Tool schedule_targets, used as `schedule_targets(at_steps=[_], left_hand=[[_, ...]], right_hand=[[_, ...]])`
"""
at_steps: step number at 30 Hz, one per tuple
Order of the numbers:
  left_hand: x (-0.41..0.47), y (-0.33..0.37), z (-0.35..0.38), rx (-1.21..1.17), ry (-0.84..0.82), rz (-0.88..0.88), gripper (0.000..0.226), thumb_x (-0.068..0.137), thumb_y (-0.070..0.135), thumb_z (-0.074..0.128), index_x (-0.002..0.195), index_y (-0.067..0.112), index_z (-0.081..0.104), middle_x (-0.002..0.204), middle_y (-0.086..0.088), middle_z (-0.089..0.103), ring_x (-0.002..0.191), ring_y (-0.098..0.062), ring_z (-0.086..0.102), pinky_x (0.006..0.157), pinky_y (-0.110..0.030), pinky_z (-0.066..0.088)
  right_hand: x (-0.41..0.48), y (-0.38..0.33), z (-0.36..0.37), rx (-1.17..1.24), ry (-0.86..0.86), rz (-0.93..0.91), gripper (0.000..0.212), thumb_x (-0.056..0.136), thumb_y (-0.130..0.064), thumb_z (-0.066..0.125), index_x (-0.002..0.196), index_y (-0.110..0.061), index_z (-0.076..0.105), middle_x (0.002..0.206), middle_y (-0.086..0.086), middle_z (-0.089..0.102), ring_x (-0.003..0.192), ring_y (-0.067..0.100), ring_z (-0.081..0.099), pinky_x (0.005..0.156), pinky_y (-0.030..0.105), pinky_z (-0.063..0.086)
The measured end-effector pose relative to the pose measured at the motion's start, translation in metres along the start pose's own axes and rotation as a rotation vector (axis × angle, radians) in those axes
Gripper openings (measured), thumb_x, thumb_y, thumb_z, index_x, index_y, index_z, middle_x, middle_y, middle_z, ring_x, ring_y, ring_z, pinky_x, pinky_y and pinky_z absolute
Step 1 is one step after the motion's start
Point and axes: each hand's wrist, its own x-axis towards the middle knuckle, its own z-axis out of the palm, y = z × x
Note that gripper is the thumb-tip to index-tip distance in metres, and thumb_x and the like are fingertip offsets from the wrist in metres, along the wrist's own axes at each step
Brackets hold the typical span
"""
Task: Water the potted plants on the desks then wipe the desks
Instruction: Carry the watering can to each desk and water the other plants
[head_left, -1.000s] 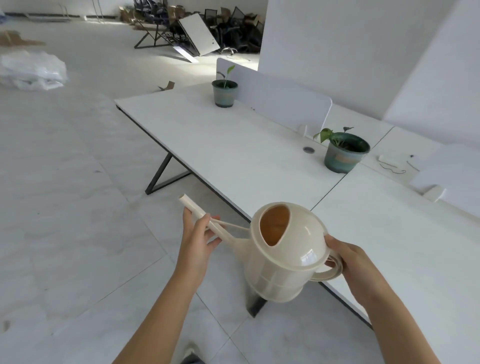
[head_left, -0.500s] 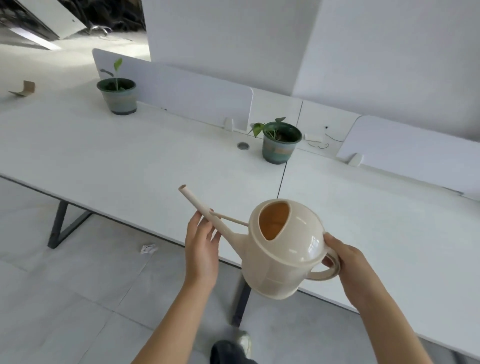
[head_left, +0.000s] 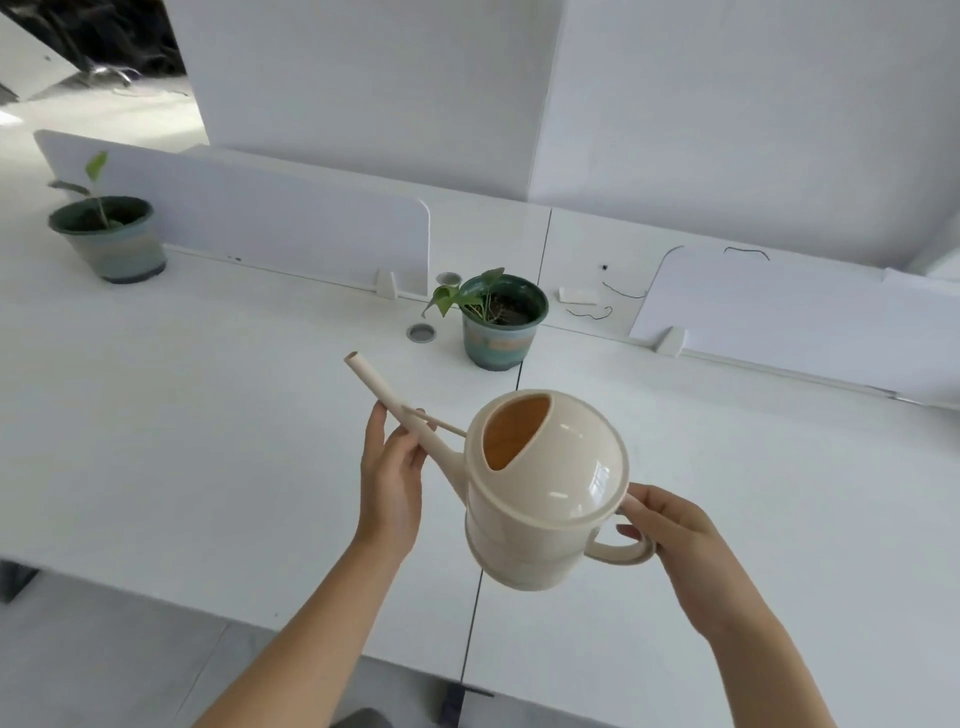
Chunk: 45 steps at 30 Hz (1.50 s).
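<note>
I hold a cream watering can (head_left: 545, 499) above the white desks (head_left: 182, 441). My right hand (head_left: 670, 535) grips its handle, and my left hand (head_left: 392, 467) steadies the long spout from below. The spout tip points up and left, short of a green potted plant (head_left: 501, 322) that stands at the seam between two desks, just beyond the can. A second potted plant (head_left: 106, 234) with a thin stem stands at the far left by the divider.
White divider panels (head_left: 270, 223) run along the back of the desks, another (head_left: 805, 317) at the right. A round cable grommet (head_left: 421, 332) lies left of the near pot. A small white box and loose wires (head_left: 587, 304) lie behind it. Walls stand close behind.
I have stepped up to the desks, so the near pot is now straight ahead and closer. Both hands keep the same hold on the can, which now hangs over the desk surface.
</note>
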Motion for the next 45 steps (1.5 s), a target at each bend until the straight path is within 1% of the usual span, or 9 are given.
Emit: schedule_targets(at_steps=[6, 10, 15, 17, 23, 27, 30, 35, 45], left_hand=[[0.058, -0.007, 0.029, 0.073, -0.098, -0.069, 0.037, 0.087, 0.006, 0.043, 0.117, 0.028, 0.049, 0.098, -0.010, 0.046, 0.096, -0.024, 0.049, 0.090, -0.033, 0.042], [0.090, -0.019, 0.046, 0.130, -0.200, -0.168, 0.044, 0.089, 0.009, 0.043, 0.114, 0.044, 0.049, 0.112, -0.011, 0.054, 0.109, -0.031, 0.054, 0.098, -0.043, 0.044], [0.123, -0.033, 0.064, 0.119, -0.296, -0.297, 0.045, 0.088, 0.010, 0.044, 0.132, 0.019, 0.041, 0.106, -0.011, 0.048, 0.090, -0.024, 0.057, 0.075, -0.035, 0.052], [0.131, -0.039, 0.070, 0.128, -0.316, -0.335, 0.044, 0.089, 0.011, 0.043, 0.133, 0.016, 0.039, 0.106, -0.010, 0.046, 0.086, -0.021, 0.058, 0.068, -0.030, 0.053], [0.148, -0.052, 0.078, 0.170, -0.357, -0.436, 0.043, 0.089, 0.014, 0.044, 0.132, 0.014, 0.039, 0.105, -0.010, 0.046, 0.082, -0.021, 0.059, 0.075, -0.036, 0.053], [0.154, -0.056, 0.078, 0.208, -0.359, -0.475, 0.043, 0.089, 0.017, 0.044, 0.131, 0.009, 0.040, 0.102, -0.010, 0.045, 0.073, -0.018, 0.059, 0.064, -0.031, 0.054], [0.159, -0.058, 0.075, 0.193, -0.348, -0.489, 0.020, 0.091, 0.018, 0.043, 0.109, 0.011, 0.049, 0.096, -0.010, 0.045, 0.072, -0.018, 0.056, 0.064, -0.031, 0.052], [0.167, -0.059, 0.067, 0.183, -0.331, -0.515, 0.010, 0.092, 0.017, 0.042, 0.085, 0.018, 0.049, 0.088, -0.005, 0.047, 0.073, -0.019, 0.054, 0.062, -0.031, 0.050], [0.178, -0.062, 0.067, 0.221, -0.354, -0.562, 0.010, 0.094, 0.022, 0.040, 0.086, 0.020, 0.046, 0.083, -0.001, 0.049, 0.071, -0.016, 0.053, 0.056, -0.027, 0.047]], right_hand=[[0.023, -0.012, 0.001, 0.002, 0.152, 0.002, 0.019, 0.089, -0.024, 0.055, 0.092, -0.012, 0.070, 0.105, 0.013, 0.069, 0.115, 0.035, 0.052, 0.102, 0.045, 0.038], [0.026, -0.025, 0.004, 0.015, 0.266, -0.003, 0.044, 0.065, -0.060, 0.067, 0.086, -0.022, 0.073, 0.093, -0.002, 0.073, 0.109, 0.027, 0.057, 0.098, 0.040, 0.041], [0.033, -0.032, 0.003, -0.011, 0.401, 0.022, 0.021, 0.090, -0.021, 0.052, 0.079, -0.018, 0.070, 0.082, -0.007, 0.071, 0.105, 0.026, 0.058, 0.095, 0.042, 0.040], [0.036, -0.036, 0.005, -0.038, 0.438, 0.029, 0.020, 0.091, -0.019, 0.051, 0.080, -0.015, 0.068, 0.081, -0.006, 0.070, 0.100, 0.024, 0.059, 0.093, 0.040, 0.042], [0.045, -0.044, 0.008, -0.114, 0.528, 0.101, 0.021, 0.091, -0.023, 0.052, 0.079, -0.010, 0.063, 0.086, 0.003, 0.065, 0.105, 0.032, 0.058, 0.097, 0.048, 0.042], [0.055, -0.051, 0.018, -0.178, 0.595, 0.123, 0.024, 0.091, -0.024, 0.051, 0.075, -0.010, 0.061, 0.086, 0.019, 0.060, 0.104, 0.042, 0.054, 0.076, 0.037, 0.048], [0.062, -0.059, 0.027, -0.239, 0.607, 0.157, 0.024, 0.092, -0.023, 0.049, 0.075, -0.009, 0.059, 0.096, 0.038, 0.056, 0.079, 0.036, 0.051, 0.058, 0.024, 0.042], [0.070, -0.066, 0.042, -0.330, 0.609, 0.178, 0.027, 0.093, -0.024, 0.047, 0.081, -0.001, 0.057, 0.074, 0.006, 0.050, 0.068, 0.017, 0.044, 0.055, 0.025, 0.035], [0.079, -0.068, 0.053, -0.453, 0.671, 0.189, 0.034, 0.093, -0.028, 0.046, 0.084, 0.004, 0.054, 0.061, -0.002, 0.041, 0.056, 0.012, 0.036, 0.049, 0.022, 0.030]])
